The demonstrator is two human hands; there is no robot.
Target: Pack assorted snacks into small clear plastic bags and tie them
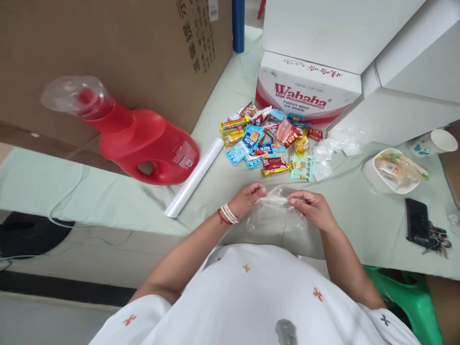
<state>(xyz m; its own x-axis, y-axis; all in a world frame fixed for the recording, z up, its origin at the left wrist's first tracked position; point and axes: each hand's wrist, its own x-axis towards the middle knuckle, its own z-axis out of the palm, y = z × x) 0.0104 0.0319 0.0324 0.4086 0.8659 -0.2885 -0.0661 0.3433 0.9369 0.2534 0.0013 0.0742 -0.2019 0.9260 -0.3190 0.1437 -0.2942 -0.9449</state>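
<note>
A clear plastic bag (275, 218) stretches between my two hands near the table's front edge. My left hand (251, 195), with beads and a red cord at the wrist, pinches the bag's left side. Opposite it, my right hand (312, 206) is closed on the right side of the bag. Just beyond lies a heap of wrapped snacks (275, 163) in blue, red, yellow and green packets. What the bag contains, if anything, I cannot make out.
Left stand a red jug (147, 143) and a white film roll (194, 179) before a large brown carton (136, 52). Behind the snacks is a Wahaha box (305, 96). To the right are crumpled clear bags (338, 143), a white bowl (377, 177), a paper cup (443, 141), a phone (417, 220) and keys (438, 239).
</note>
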